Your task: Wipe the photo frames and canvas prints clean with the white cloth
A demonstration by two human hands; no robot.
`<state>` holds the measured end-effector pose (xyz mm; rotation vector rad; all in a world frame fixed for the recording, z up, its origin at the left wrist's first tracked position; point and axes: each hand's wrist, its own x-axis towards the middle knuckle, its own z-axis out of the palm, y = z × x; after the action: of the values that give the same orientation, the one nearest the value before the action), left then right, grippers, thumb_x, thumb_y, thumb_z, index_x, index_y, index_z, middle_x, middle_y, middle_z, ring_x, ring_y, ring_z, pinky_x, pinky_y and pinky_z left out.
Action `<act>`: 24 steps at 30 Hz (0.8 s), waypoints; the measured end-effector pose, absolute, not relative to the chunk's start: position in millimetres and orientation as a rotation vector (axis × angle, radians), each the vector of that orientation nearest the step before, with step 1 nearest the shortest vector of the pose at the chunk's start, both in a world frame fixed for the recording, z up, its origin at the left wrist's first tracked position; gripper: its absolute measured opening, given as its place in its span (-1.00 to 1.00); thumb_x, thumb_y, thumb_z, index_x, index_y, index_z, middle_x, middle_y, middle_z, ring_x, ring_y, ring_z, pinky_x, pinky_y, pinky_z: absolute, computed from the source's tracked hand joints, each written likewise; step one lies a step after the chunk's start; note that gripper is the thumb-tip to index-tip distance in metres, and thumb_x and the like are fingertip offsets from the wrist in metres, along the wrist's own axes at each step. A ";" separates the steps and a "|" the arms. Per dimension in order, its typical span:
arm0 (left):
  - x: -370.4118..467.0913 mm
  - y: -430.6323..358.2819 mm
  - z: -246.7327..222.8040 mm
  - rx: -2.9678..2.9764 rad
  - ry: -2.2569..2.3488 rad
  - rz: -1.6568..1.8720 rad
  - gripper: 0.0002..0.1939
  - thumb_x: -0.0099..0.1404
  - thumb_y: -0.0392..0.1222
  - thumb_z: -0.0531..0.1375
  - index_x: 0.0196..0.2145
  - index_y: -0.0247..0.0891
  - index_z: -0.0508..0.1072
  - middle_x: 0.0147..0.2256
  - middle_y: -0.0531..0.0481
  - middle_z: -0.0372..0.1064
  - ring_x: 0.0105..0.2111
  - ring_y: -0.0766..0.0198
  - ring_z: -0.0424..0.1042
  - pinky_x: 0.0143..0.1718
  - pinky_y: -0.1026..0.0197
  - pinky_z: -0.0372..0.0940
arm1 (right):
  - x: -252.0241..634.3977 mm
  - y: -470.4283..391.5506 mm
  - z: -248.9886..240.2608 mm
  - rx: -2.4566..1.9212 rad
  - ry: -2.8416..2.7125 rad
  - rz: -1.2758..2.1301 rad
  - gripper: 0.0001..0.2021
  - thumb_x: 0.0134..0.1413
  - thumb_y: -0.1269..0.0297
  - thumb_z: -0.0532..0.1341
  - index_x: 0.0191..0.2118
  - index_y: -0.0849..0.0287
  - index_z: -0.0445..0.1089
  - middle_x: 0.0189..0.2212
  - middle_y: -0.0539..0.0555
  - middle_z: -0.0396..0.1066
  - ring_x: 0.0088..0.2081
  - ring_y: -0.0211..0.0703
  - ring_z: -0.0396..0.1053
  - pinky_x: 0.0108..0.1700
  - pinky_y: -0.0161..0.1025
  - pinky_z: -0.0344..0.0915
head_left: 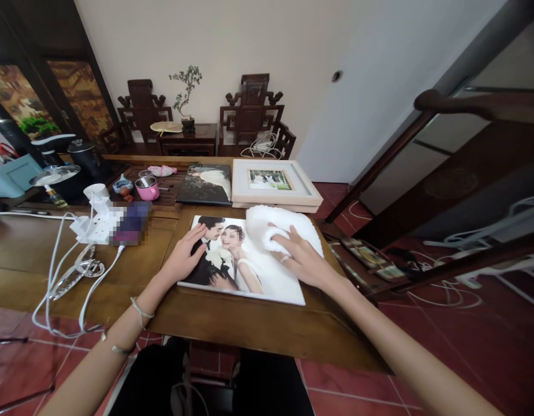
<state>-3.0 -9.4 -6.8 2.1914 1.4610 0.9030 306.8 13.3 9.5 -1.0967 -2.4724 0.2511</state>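
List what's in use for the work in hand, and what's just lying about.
In use:
white towel, bunched in the right hand
couple portrait, under the left hand
possibly the framed photo and dark photo panel behind

Apparently lying about:
power strip
pink cup
potted bonsai
round fan

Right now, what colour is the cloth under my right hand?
The cloth is white; head view.

Plain white on the cloth (305, 226) under the right hand (300, 254); mostly black and white on the print (245, 266) beneath the left hand (184, 255).
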 end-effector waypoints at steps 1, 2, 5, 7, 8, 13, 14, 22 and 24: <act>-2.7 -9.4 -6.6 2.189 1.461 0.905 -0.49 0.37 -0.07 0.00 0.18 -0.38 0.29 0.24 -0.23 0.14 0.28 0.10 0.08 0.30 -0.04 -0.03 | 308.0 3.3 9.3 -1.073 -2.482 0.252 -0.82 0.15 0.42 0.00 -0.17 0.13 0.28 0.15 0.29 0.29 0.29 0.12 0.03 0.27 0.28 -0.13; -2.5 -9.3 -6.4 2.185 1.463 0.905 -0.49 0.37 -0.07 0.01 0.18 -0.40 0.29 0.24 -0.24 0.14 0.28 0.10 0.08 0.30 -0.03 -0.03 | 309.4 -7.6 9.3 -1.052 -2.491 0.253 -0.82 0.14 0.44 0.00 -0.18 0.12 0.27 0.18 0.29 0.25 0.30 0.10 -0.02 0.26 0.29 -0.13; -2.4 -9.3 -6.0 2.183 1.467 0.905 -0.49 0.37 -0.07 0.01 0.17 -0.39 0.30 0.24 -0.23 0.15 0.28 0.11 0.08 0.30 -0.02 -0.03 | 313.9 -40.2 10.2 -0.983 -2.537 0.261 -0.80 0.07 0.51 0.00 -0.22 0.12 0.25 0.23 0.32 0.17 0.32 0.06 -0.06 0.26 0.33 -0.14; -2.8 -9.1 -5.9 2.188 1.463 0.903 -0.50 0.37 -0.07 0.01 0.17 -0.37 0.31 0.23 -0.22 0.16 0.28 0.12 0.09 0.30 -0.03 -0.03 | 316.3 -58.1 10.4 -0.933 -2.573 0.258 -0.78 0.00 0.55 0.01 -0.25 0.13 0.25 0.23 0.35 0.16 0.33 0.07 -0.11 0.27 0.34 -0.17; -3.0 -8.9 -5.9 2.190 1.461 0.903 -0.50 0.37 -0.07 0.01 0.17 -0.38 0.31 0.23 -0.22 0.16 0.28 0.12 0.08 0.30 -0.03 -0.03 | 317.3 -64.8 10.2 -0.912 -2.585 0.253 -0.76 -0.03 0.57 0.01 -0.27 0.14 0.26 0.22 0.36 0.17 0.34 0.08 -0.14 0.27 0.34 -0.19; -3.5 -7.6 -5.5 2.189 1.459 0.897 -0.49 0.37 -0.05 0.02 0.17 -0.37 0.30 0.23 -0.21 0.16 0.28 0.11 0.08 0.30 -0.03 -0.04 | 320.4 -64.1 7.7 -0.895 -2.582 0.246 -0.77 -0.06 0.58 0.02 -0.29 0.15 0.25 0.20 0.38 0.21 0.33 0.10 -0.12 0.27 0.34 -0.18; -3.4 -7.6 -5.2 2.188 1.459 0.898 -0.50 0.37 -0.05 0.02 0.17 -0.35 0.31 0.24 -0.20 0.16 0.28 0.11 0.08 0.30 -0.03 -0.04 | 320.6 -56.9 6.9 -0.909 -2.568 0.248 -0.78 -0.03 0.57 0.02 -0.28 0.15 0.25 0.19 0.39 0.21 0.32 0.11 -0.09 0.26 0.34 -0.16; -2.1 -9.2 -2.3 2.179 1.473 0.900 -0.51 0.36 -0.06 0.02 0.17 -0.32 0.32 0.23 -0.19 0.17 0.27 0.12 0.10 0.30 -0.04 -0.02 | 312.0 -10.6 5.1 -1.033 -2.508 0.196 -0.76 0.07 0.53 -0.01 -0.17 0.21 0.28 0.14 0.46 0.26 0.32 0.16 -0.09 0.21 0.41 -0.10; -2.0 -9.3 -2.0 2.179 1.479 0.893 -0.51 0.36 -0.07 0.02 0.17 -0.34 0.31 0.24 -0.20 0.16 0.27 0.11 0.09 0.30 -0.04 -0.02 | 309.9 -28.3 6.4 -0.999 -2.539 0.182 -0.73 0.00 0.56 0.00 -0.19 0.20 0.30 0.19 0.43 0.20 0.33 0.16 -0.15 0.21 0.43 -0.13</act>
<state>-2.0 -9.3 -2.0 2.1791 1.4791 0.8927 309.9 -28.3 6.4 -0.9991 -2.5394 0.1822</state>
